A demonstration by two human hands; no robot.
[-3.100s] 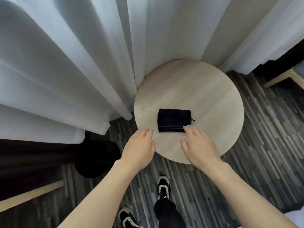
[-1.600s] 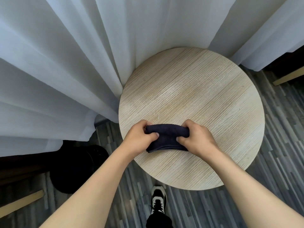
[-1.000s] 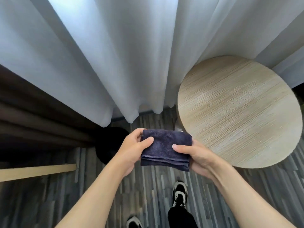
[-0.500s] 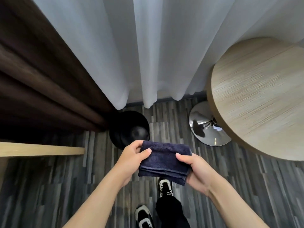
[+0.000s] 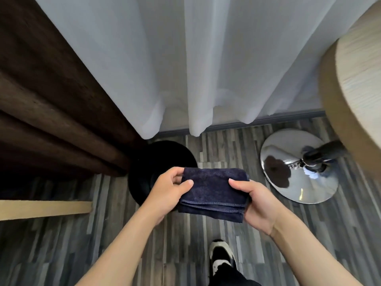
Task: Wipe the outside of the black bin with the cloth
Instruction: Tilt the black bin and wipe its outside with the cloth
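Observation:
A folded dark navy cloth [image 5: 212, 190] is held flat in the air between both hands. My left hand [image 5: 167, 193] grips its left edge, thumb on top. My right hand [image 5: 255, 201] grips its right edge the same way. The round black bin [image 5: 156, 159] stands on the floor directly below and behind the cloth, beside the brown curtain; my left hand and the cloth hide its near right part.
White sheer curtains [image 5: 206, 69] hang behind the bin, a brown curtain [image 5: 51, 110] at left. A round wooden table [image 5: 358, 79] with a chrome base [image 5: 299, 168] stands at right. A pale wooden bar [image 5: 45, 207] lies at left. My shoe [image 5: 221, 259] is below on the striped floor.
Both hands lifted the cloth off the round table and carried it left. The view turned and dropped toward the black bin, which now sits right under the cloth.

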